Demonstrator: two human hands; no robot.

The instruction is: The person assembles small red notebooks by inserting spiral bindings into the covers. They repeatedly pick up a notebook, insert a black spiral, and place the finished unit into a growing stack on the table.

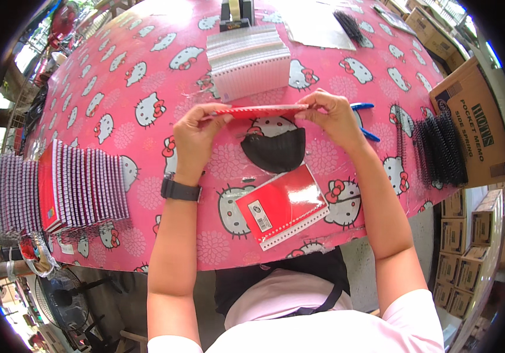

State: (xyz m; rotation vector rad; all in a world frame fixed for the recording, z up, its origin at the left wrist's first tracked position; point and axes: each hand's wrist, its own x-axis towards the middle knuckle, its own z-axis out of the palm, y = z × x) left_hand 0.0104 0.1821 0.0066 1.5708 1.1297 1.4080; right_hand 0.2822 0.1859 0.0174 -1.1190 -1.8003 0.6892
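Observation:
Both my hands hold a thin red-covered notebook [258, 110] nearly edge-on above the table. My left hand [198, 130], with a black watch on its wrist, pinches the left end between thumb and fingers. The other end is pinched by my right hand [332, 117]. Below it lies a black half-round piece [276, 150], possibly a pouch. Nearer me a red notebook [282, 205] rests at a slant, punched holes along its lower edge and no coil visible. Beyond my hands stands a thick stack of ruled, punched pages [252, 73]. Blue-handled pliers [365, 122] lie beside my right wrist.
Bound spiral notebooks [90, 188] stand in rows at the left. On the right, black spiral coils [439, 150] lean by a cardboard box [476, 117]. More coils [348, 27] lie at the back by a white sheet [317, 26]. A pink patterned cloth [217, 247] covers the table.

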